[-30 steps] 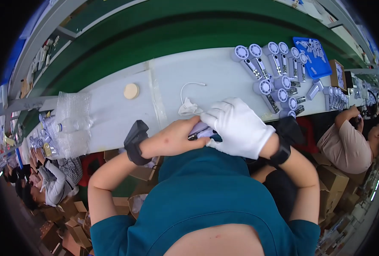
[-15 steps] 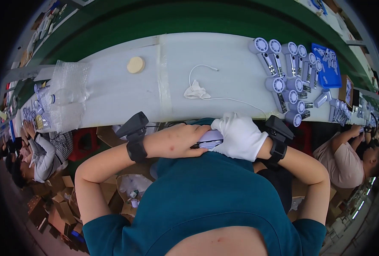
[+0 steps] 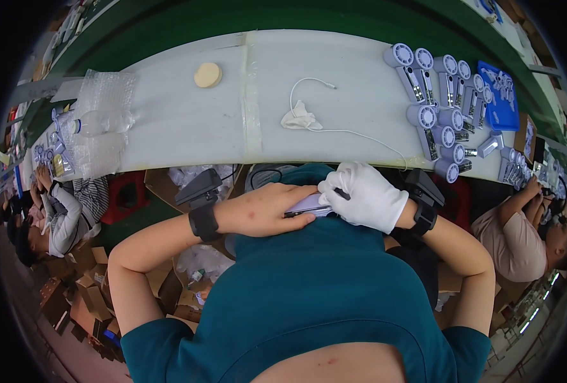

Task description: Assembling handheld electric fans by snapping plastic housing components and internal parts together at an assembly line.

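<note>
Close to my body, just off the table's near edge, a lavender plastic fan casing (image 3: 306,205) lies in my bare left hand (image 3: 267,209). The thumb and fingers are closed around it, and a dark, shiny strip shows along its near side. My right hand (image 3: 366,196), in a white glove, is bent over the casing's right end with its fingers pinched together. Something small and dark shows between the gloved fingers, too hidden to name. The glove covers that end of the casing.
Several lavender handheld fans (image 3: 449,119) with exposed circuit boards lie at the table's right, beside a blue tray (image 3: 504,118) of small parts. A white cable (image 3: 360,135) and crumpled cloth (image 3: 300,117) lie mid-table. Left are a round cream-coloured block (image 3: 207,75), bubble wrap (image 3: 107,143) and a clear bottle (image 3: 95,123).
My right hand has gone from wrapping the casing's right end to a pinch above it. The casing is tilted slightly in my left hand. The whole view has shifted a little.
</note>
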The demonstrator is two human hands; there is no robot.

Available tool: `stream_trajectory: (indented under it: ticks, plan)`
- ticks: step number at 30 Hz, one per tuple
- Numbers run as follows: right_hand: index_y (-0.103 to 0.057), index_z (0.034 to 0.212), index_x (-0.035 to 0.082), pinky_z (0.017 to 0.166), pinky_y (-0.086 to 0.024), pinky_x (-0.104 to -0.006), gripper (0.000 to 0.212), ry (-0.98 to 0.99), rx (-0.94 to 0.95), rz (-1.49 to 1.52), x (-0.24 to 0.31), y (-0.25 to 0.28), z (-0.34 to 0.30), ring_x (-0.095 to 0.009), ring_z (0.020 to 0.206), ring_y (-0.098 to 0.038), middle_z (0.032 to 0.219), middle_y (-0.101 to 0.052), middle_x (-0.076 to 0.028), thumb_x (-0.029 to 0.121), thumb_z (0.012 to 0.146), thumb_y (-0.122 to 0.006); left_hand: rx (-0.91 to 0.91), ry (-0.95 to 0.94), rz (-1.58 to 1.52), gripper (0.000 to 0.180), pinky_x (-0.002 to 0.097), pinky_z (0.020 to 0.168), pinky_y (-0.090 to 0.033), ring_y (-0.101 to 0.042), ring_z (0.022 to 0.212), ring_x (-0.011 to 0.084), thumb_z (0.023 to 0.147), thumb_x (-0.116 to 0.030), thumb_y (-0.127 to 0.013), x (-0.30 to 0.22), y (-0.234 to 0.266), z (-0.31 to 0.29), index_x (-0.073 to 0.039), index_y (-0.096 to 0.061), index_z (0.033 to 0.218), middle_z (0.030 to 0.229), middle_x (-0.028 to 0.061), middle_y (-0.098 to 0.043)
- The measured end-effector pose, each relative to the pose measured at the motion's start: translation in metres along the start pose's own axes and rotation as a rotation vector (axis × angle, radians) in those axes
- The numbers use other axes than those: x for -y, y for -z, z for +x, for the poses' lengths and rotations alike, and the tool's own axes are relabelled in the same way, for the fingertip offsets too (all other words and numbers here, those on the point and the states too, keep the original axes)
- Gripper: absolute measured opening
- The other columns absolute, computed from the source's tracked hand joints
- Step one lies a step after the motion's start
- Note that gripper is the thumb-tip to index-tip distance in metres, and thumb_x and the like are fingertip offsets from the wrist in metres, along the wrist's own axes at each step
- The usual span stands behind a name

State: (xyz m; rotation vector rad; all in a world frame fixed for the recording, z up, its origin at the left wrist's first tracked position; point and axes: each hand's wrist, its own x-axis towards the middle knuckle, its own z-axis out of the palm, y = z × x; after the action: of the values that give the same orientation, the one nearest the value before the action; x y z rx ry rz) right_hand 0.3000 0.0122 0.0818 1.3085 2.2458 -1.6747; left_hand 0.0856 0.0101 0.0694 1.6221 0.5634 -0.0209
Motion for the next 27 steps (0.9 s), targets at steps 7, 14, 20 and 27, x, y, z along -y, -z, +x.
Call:
stream_trajectory:
  ticks: [7,14,20,27]
  plan:
    - [-0.06,0.098,0.004,0.06,-0.045,-0.0249,0.028,-0.35,-0.066,0.519,0.005,0.047,-0.007,-0.008,0.069,-0.056,0.075,-0.062,-0.005,0.023,0.078,-0.067,-0.162,-0.149,-0.319,0.042,0.0332,0.055,-0.045,-0.058,0.061,0.0219,0.09,-0.034,-0.049,0.028,0.012,0.033,-0.003,-0.041,0.118,0.081,0.0108,-0.059]
    - [-0.062,0.098,0.004,0.076,-0.047,-0.0306,0.029,-0.538,-1.384,0.622,-0.167,0.049,-0.069,-0.019,0.085,-0.062,0.091,-0.065,-0.011,0.026,0.079,-0.062,-0.586,0.181,-0.806,0.05,0.0247,0.052,-0.045,-0.052,0.057,0.0119,0.087,-0.043,-0.053,0.042,0.044,0.213,-0.002,-0.04,0.113,0.078,0.0088,-0.055]
    - [-0.063,0.092,0.009,0.072,-0.047,-0.033,0.026,-0.886,-0.99,-0.513,-0.244,0.058,-0.18,-0.024,0.089,-0.059,0.093,-0.062,-0.008,0.004,0.067,-0.059,-1.026,0.108,-0.8,0.058,0.0303,0.056,-0.048,-0.056,0.061,0.0217,0.086,-0.049,-0.05,0.091,0.03,0.333,0.004,-0.039,0.108,0.077,0.0095,-0.055]
    - [-0.06,0.084,0.011,0.078,-0.044,-0.038,0.019,-0.523,-0.574,-0.924,-0.317,0.056,-0.187,-0.027,0.088,-0.058,0.091,-0.061,-0.009,0.014,0.066,-0.06,-0.673,0.596,0.412,0.055,0.0416,0.059,-0.046,-0.059,0.065,0.0353,0.089,-0.05,-0.039,0.083,0.07,0.316,0.002,-0.055,0.082,0.069,0.0205,-0.059]
